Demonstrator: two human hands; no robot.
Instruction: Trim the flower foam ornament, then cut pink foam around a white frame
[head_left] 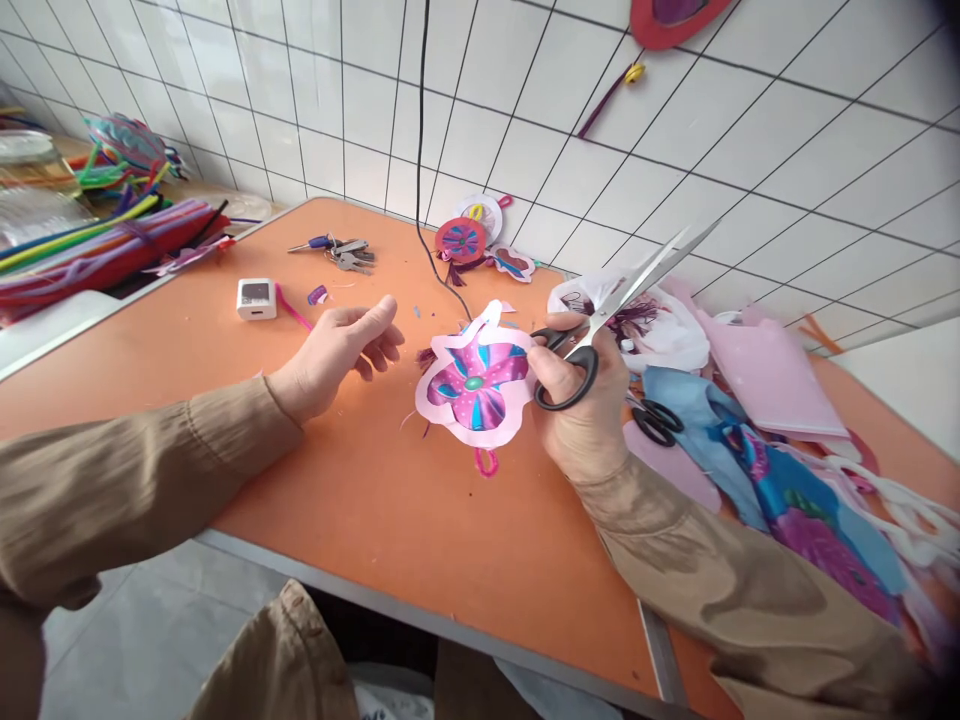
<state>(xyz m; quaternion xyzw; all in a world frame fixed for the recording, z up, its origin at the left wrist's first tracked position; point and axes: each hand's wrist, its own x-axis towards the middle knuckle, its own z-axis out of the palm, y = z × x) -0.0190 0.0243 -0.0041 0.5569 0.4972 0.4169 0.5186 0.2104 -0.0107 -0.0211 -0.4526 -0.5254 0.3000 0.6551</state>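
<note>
Black-handled scissors (pixel 600 325) are in my right hand (pixel 589 410), their blades slightly parted and pointing up to the right. Against that hand's thumb lies the right edge of a flower-shaped ornament (pixel 499 425), and I cannot tell whether the fingers also pinch it. The ornament has a pale pink border, shiny purple and blue fabric petals, and a green centre bead. A pink loop (pixel 487 463) sticks out below it; a dark tassel shows at its left. To the left of the ornament, my left hand (pixel 341 350) is empty, fingers apart and loosely curled.
Keys (pixel 350 252) and a small white box (pixel 256 299) lie at the back left. Finished ornaments (pixel 460 240) rest by the tiled wall, near a hanging black cable (pixel 421 120). Fabric (pixel 810 510), a plastic bag (pixel 667 335) and second scissors (pixel 657 422) crowd the right. Coloured pipe cleaners (pixel 105 250) fill the left.
</note>
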